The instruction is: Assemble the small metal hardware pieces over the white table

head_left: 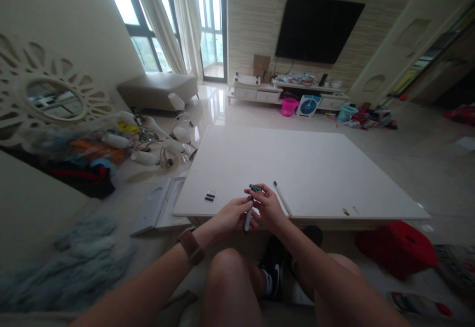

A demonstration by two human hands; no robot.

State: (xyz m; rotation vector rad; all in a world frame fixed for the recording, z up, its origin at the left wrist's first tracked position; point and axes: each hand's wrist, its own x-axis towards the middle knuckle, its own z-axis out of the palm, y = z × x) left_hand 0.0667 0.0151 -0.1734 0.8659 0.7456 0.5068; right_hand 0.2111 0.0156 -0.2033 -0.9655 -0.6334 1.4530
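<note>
One razor-like tool (248, 222), grey-handled with a dark green head, was at lower centre of the frame, pinched in the fingers of both left hand (233, 212) and right hand (270, 206). On the white table (297, 159): a thin stick (282, 199), right of centre; a black-striped packet (210, 197), lower left of centre.

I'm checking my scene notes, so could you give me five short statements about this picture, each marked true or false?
1. The small green piece is at the fingertips of the right hand. True.
2. The brown wristband is on the right wrist. False: the brown wristband is on the left wrist.
3. A slim pale stick with a dark tip lies on the white table. True.
4. The pink bin stands on the white table. False: the pink bin stands on the floor beyond it.
5. The wall-mounted screen is dark. True.
</note>
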